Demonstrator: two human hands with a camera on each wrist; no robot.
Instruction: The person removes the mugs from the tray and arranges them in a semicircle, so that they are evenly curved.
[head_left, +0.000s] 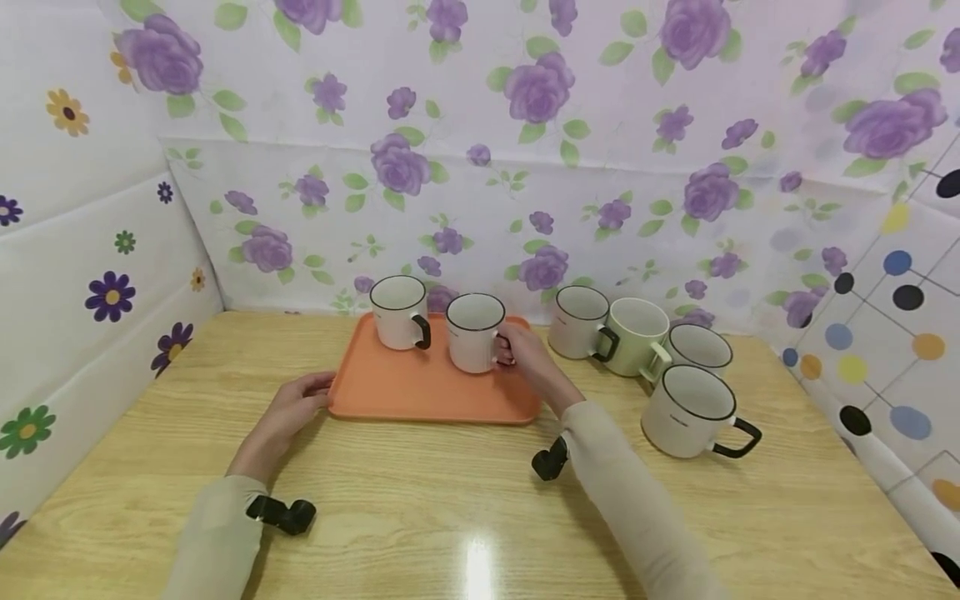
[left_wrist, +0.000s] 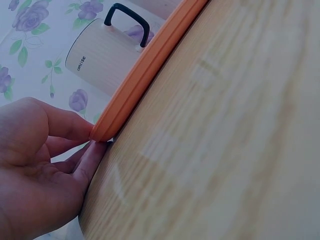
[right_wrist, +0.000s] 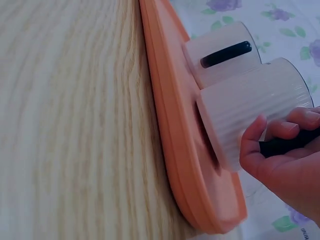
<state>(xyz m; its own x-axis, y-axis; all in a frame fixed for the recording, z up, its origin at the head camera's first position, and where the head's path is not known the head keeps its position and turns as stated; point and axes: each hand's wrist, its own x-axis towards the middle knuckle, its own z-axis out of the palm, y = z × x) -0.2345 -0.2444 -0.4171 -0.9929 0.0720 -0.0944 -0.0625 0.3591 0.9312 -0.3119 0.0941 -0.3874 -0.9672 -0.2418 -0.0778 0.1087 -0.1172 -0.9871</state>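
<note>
My right hand (head_left: 527,354) grips the black handle of a white ribbed mug (head_left: 474,337) with a black rim, upright over the right half of an orange tray (head_left: 420,400). In the right wrist view, that mug's base (right_wrist: 215,132) is close over the tray, with a dark shadow beneath it. A second white mug (head_left: 396,312) stands on the tray's left part, its black handle facing right; the left wrist view shows lettering on a mug (left_wrist: 97,60). My left hand (head_left: 294,408) pinches the tray's left edge between its fingertips (left_wrist: 85,130).
Right of the tray stand a white mug (head_left: 576,325), a pale green mug (head_left: 628,337) and, behind another white mug (head_left: 678,417), a partly hidden white one (head_left: 701,343). Flower-patterned cloth (head_left: 480,208) hangs at the table's back, with more cloth at both sides.
</note>
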